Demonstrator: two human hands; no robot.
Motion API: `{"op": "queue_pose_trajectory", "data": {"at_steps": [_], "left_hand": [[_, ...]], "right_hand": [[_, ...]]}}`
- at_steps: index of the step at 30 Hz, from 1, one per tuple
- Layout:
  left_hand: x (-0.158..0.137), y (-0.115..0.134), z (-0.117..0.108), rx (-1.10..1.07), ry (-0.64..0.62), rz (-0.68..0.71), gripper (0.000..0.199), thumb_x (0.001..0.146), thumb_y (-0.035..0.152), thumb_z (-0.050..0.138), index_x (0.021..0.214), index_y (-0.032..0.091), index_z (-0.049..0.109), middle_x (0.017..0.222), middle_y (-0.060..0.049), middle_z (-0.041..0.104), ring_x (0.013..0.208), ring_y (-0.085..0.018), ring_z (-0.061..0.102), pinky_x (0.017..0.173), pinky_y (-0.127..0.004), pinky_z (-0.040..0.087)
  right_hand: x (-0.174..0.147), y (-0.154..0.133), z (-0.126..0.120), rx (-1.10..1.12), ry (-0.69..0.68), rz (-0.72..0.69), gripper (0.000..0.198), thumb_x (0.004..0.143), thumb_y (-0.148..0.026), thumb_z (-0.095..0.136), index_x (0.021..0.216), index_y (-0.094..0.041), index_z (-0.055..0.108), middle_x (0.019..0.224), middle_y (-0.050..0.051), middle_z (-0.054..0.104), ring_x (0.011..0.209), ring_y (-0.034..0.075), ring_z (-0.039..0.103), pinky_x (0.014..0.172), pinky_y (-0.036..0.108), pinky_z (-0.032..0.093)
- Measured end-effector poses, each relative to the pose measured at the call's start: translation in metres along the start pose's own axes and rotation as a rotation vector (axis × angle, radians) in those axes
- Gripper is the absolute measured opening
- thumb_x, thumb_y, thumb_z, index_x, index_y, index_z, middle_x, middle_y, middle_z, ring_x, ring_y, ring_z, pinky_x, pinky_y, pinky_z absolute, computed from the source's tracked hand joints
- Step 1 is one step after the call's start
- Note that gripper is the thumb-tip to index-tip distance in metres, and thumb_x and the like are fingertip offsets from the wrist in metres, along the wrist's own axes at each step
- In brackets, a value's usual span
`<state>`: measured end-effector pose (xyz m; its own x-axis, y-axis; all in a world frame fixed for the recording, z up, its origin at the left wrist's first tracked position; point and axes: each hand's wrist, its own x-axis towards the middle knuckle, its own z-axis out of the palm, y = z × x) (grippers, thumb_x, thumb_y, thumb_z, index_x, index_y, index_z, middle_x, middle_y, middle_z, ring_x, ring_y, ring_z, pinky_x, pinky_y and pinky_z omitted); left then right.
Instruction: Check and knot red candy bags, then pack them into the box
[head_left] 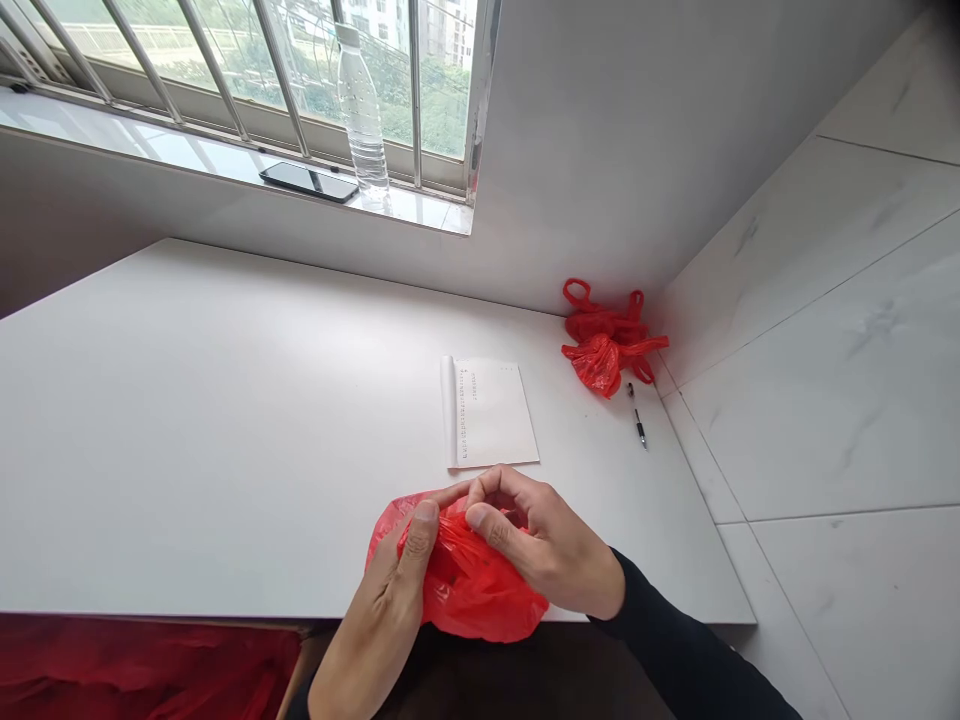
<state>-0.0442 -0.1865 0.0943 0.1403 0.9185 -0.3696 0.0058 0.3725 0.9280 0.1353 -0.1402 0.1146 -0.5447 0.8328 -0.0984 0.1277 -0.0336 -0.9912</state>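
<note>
A thin red plastic bag point(487, 590) is bunched up between my two hands at the front edge of the white table. My left hand point(394, 585) grips its gathered top from the left, thumb pressed on the plastic and fingers behind. From the right, my right hand point(536, 530) pinches the same gathered part between thumb and curled fingers. Below the grip the bag bulges out past the table edge, and whatever it may contain is hidden. Just beyond my fingers lies an open notepad point(495, 415) with writing down its left side.
Knotted red plastic bags point(604, 340) sit in the far right corner, with a pen point(637, 415) nearby. A clear water bottle point(361, 120) and a phone point(309, 181) rest on the windowsill. Red material fills a box point(300, 665) at lower left. A tiled wall point(840, 400) bounds the right.
</note>
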Motion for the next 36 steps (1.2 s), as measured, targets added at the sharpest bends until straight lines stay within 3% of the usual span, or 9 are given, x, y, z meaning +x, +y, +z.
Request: {"op": "queue_pose_trajectory", "data": {"at_steps": [3, 6, 12, 18, 22, 25, 27, 30, 36], "left_hand": [[0.001, 0.002, 0.002, -0.006, 0.041, 0.006, 0.063, 0.098, 0.069, 0.036, 0.147, 0.034, 0.052, 0.155, 0.002, 0.051, 0.147, -0.026, 0.039, 0.123, -0.035, 0.031], [0.002, 0.003, 0.003, -0.021, -0.014, 0.044, 0.058, 0.101, 0.065, 0.035, 0.145, 0.034, 0.054, 0.154, 0.002, 0.051, 0.147, -0.024, 0.039, 0.122, -0.032, 0.032], [0.010, -0.001, -0.005, -0.046, -0.028, 0.040, 0.046, 0.100, 0.058, 0.044, 0.122, 0.025, 0.068, 0.129, -0.004, 0.068, 0.132, -0.028, 0.053, 0.113, -0.035, 0.040], [0.014, -0.010, -0.004, -0.177, 0.312, -0.137, 0.049, 0.082, 0.069, 0.065, 0.077, 0.020, 0.067, 0.084, -0.006, 0.071, 0.089, -0.030, 0.067, 0.071, -0.034, 0.052], [0.017, -0.007, 0.002, -0.229, 0.245, -0.117, 0.058, 0.081, 0.073, 0.063, 0.098, 0.018, 0.073, 0.089, -0.009, 0.075, 0.086, -0.031, 0.070, 0.065, -0.035, 0.054], [0.022, -0.003, 0.002, -0.271, 0.197, -0.142, 0.063, 0.082, 0.071, 0.062, 0.115, 0.018, 0.071, 0.097, -0.010, 0.077, 0.089, -0.031, 0.071, 0.069, -0.036, 0.056], [0.025, 0.001, 0.001, -0.307, 0.151, -0.164, 0.063, 0.083, 0.068, 0.063, 0.124, 0.020, 0.067, 0.101, -0.009, 0.077, 0.091, -0.030, 0.072, 0.072, -0.035, 0.057], [0.024, 0.007, 0.005, -0.421, 0.115, -0.204, 0.064, 0.086, 0.063, 0.064, 0.135, 0.022, 0.061, 0.105, -0.008, 0.077, 0.093, -0.030, 0.073, 0.074, -0.034, 0.058], [0.019, 0.004, 0.019, -0.390, 0.101, -0.074, 0.059, 0.080, 0.054, 0.077, 0.130, 0.023, 0.065, 0.103, -0.006, 0.076, 0.095, -0.027, 0.070, 0.068, -0.028, 0.055]], "right_hand": [[0.002, -0.003, 0.003, -0.003, -0.040, -0.013, 0.018, 0.097, -0.035, 0.067, 0.110, -0.023, 0.066, 0.097, 0.001, 0.067, 0.086, 0.015, 0.060, 0.077, 0.029, 0.049], [0.003, -0.004, 0.005, 0.015, -0.022, -0.037, 0.011, 0.097, -0.032, 0.066, 0.098, -0.021, 0.067, 0.097, 0.002, 0.068, 0.088, 0.016, 0.064, 0.078, 0.030, 0.050], [0.010, 0.005, -0.006, 0.238, 0.089, 0.070, 0.031, 0.092, -0.049, 0.072, 0.089, -0.020, 0.062, 0.086, 0.002, 0.065, 0.079, 0.016, 0.061, 0.075, 0.030, 0.051], [0.014, 0.014, -0.011, 0.350, 0.121, 0.121, 0.035, 0.090, -0.052, 0.074, 0.092, -0.020, 0.059, 0.085, -0.001, 0.061, 0.072, 0.011, 0.055, 0.068, 0.025, 0.047], [0.014, 0.015, -0.007, 0.274, 0.086, 0.083, 0.042, 0.080, -0.045, 0.086, 0.092, -0.023, 0.052, 0.093, -0.001, 0.060, 0.082, 0.015, 0.058, 0.078, 0.029, 0.051], [0.016, 0.015, -0.006, 0.253, 0.143, 0.031, 0.035, 0.090, -0.049, 0.074, 0.093, -0.023, 0.052, 0.090, 0.000, 0.059, 0.081, 0.015, 0.059, 0.079, 0.031, 0.053], [0.017, 0.015, -0.007, 0.219, 0.157, 0.033, 0.031, 0.093, -0.048, 0.070, 0.105, -0.022, 0.057, 0.095, 0.002, 0.062, 0.085, 0.016, 0.062, 0.080, 0.032, 0.054], [0.015, 0.013, -0.005, 0.072, 0.077, 0.059, 0.046, 0.086, -0.036, 0.079, 0.125, -0.025, 0.059, 0.111, 0.004, 0.066, 0.096, 0.019, 0.066, 0.087, 0.035, 0.055], [0.011, 0.011, -0.001, -0.016, 0.113, -0.043, 0.017, 0.086, -0.017, 0.070, 0.100, -0.022, 0.061, 0.108, 0.003, 0.070, 0.100, 0.020, 0.066, 0.093, 0.038, 0.053]]}}
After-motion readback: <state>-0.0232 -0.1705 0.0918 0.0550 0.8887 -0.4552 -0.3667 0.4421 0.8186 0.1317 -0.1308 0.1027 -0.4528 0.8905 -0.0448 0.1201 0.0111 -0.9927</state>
